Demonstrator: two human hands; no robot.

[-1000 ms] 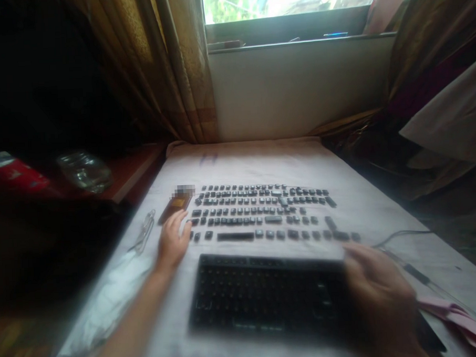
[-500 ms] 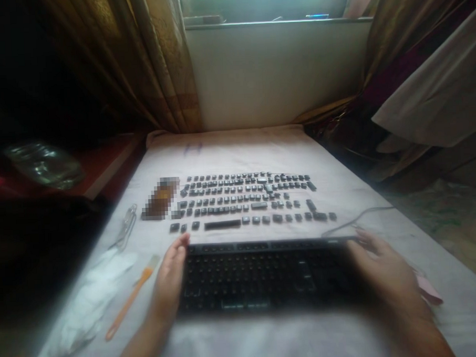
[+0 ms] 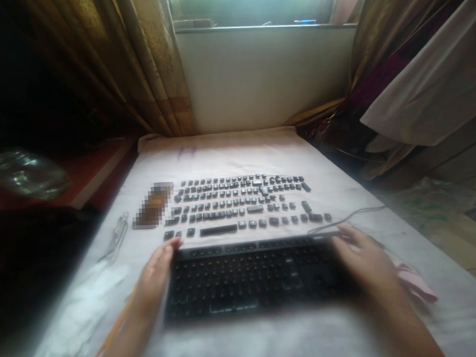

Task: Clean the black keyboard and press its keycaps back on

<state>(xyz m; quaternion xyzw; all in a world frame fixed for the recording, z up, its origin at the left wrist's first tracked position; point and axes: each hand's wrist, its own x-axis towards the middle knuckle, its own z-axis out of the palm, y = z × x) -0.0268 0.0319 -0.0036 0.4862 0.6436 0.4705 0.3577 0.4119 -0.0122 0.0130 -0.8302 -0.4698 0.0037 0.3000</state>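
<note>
A black keyboard (image 3: pixel 242 278) with its keycaps off is held between my two hands, above the near part of the cloth-covered table. My left hand (image 3: pixel 157 269) grips its left end, thumb near the top left corner. At the right end, my right hand (image 3: pixel 360 257) is closed around the edge, blurred by motion. Just beyond the keyboard, loose black keycaps (image 3: pixel 223 203) lie in several rows, with the long space bar (image 3: pixel 218 230) in the nearest row. A cable (image 3: pixel 342 216) runs off to the right behind the keyboard.
Left of the keycaps lies a pixelated brown object (image 3: pixel 153 206), with a metal clip-like item (image 3: pixel 118 233) nearby. White crumpled cloth or plastic (image 3: pixel 86 311) and an orange brush handle (image 3: pixel 114 331) lie at the left. A pink cloth (image 3: pixel 416 281) rests beyond my right hand.
The keyboard and both hands have shifted left in the view, and its left side now tilts slightly lower. My left arm now covers much of the orange brush.
</note>
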